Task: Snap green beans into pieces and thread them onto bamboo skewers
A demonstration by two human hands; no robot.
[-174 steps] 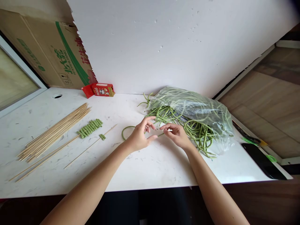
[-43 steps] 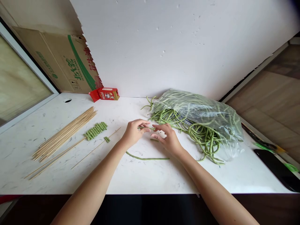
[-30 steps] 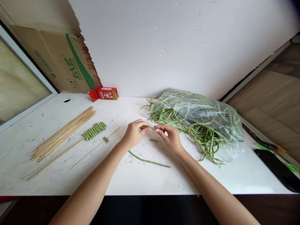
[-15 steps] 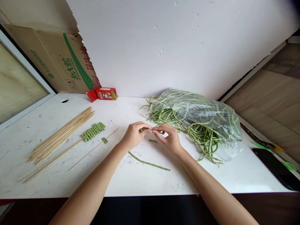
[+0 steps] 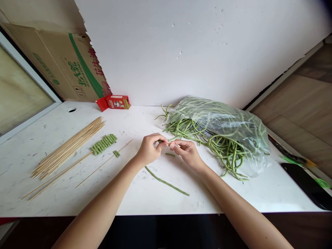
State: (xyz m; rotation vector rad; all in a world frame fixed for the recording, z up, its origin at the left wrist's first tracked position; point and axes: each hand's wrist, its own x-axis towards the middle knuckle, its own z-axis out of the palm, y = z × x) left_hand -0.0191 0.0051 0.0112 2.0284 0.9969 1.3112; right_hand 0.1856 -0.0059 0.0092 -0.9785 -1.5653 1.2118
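My left hand (image 5: pixel 150 150) is closed in a pinch around a long green bean (image 5: pixel 168 184), whose tail trails out below the palm across the table. Fingertip to fingertip with it, my right hand (image 5: pixel 189 154) pinches the bean's other end, mostly hidden by the fingers. Just below them lies a short bean piece (image 5: pixel 170 154). To the left, a thin bamboo skewer carries a couple of short bean pieces (image 5: pixel 116 153). Beyond it, a row of short bean pieces (image 5: pixel 103 144) is threaded side by side on two skewers (image 5: pixel 62 172).
A bundle of bamboo skewers (image 5: pixel 70 147) lies at the left. Long beans (image 5: pixel 230 152) spill from a clear plastic bag (image 5: pixel 220 117) at the right. A red box (image 5: pixel 118 102) stands by the white back panel (image 5: pixel 160 52). A black phone (image 5: pixel 306 185) rests at the right edge.
The bean's end between my fingertips has tilted, and a pale green bit now shows above my right fingers. The trailing tail has shifted slightly toward me.
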